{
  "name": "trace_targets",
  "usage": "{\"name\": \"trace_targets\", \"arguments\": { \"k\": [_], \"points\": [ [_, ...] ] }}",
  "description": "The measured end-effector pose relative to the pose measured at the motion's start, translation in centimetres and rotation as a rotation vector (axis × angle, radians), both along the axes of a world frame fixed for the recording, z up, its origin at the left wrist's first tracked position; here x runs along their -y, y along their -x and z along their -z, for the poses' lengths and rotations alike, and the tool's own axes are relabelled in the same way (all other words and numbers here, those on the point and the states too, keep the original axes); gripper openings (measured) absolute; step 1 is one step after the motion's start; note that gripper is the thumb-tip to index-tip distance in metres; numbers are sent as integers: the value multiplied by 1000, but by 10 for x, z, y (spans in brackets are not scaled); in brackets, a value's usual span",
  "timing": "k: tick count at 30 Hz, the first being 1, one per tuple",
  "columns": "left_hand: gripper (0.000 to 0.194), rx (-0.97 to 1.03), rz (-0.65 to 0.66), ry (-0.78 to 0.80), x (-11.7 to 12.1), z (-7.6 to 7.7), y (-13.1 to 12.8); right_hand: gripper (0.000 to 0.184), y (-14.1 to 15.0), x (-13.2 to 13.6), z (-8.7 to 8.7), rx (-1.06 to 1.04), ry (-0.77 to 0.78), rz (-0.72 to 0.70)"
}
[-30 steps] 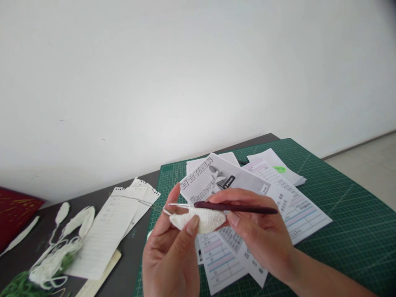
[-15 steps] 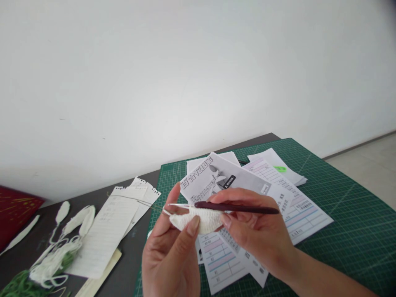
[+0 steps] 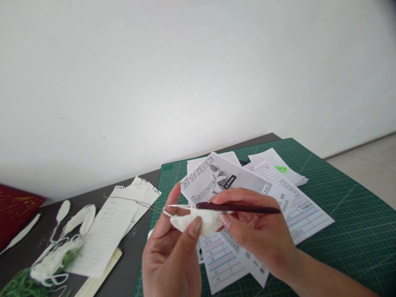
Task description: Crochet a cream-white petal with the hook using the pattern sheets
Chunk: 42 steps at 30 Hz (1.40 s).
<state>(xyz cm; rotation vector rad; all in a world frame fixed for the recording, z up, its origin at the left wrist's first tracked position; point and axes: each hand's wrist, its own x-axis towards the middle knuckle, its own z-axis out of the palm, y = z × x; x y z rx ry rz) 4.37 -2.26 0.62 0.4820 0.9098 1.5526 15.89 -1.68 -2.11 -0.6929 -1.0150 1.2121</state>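
Note:
Between the thumb and fingers of my left hand [image 3: 175, 251] is a white, leaf-shaped crochet piece [image 3: 206, 221]. My left index finger stands raised, with white yarn [image 3: 167, 213] running over it. My right hand [image 3: 260, 227] pinches a crochet hook [image 3: 238, 207] with a dark purple handle and a silver shaft. The hook lies level along the top edge of the piece, its tip pointing left near my left index finger. My right fingertips meet the piece's right end. A thin wire [image 3: 130, 200] sticks out leftward from behind my left fingers.
Printed sheets [image 3: 229, 268] overlap on a green cutting mat [image 3: 349, 231] below my hands. To the left lie handwritten notes [image 3: 99, 235], white crocheted petals [image 3: 77, 218], white yarn [image 3: 54, 264], green yarn [image 3: 26, 284] and a dark red object [image 3: 18, 210]. A white wall [image 3: 198, 82] rises behind the table.
Both hands keep nearly the same pose. My right fingertips have slid slightly left along the piece. The crochet hook has moved a little to the right.

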Motion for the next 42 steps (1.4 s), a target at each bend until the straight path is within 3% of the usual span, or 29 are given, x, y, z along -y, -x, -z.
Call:
{"name": "trace_targets", "arguments": {
  "k": [42],
  "points": [
    [48, -26, -2, 16, 2, -1, 1, 29, 1, -1, -6, 29, -10, 66]
  ]
}}
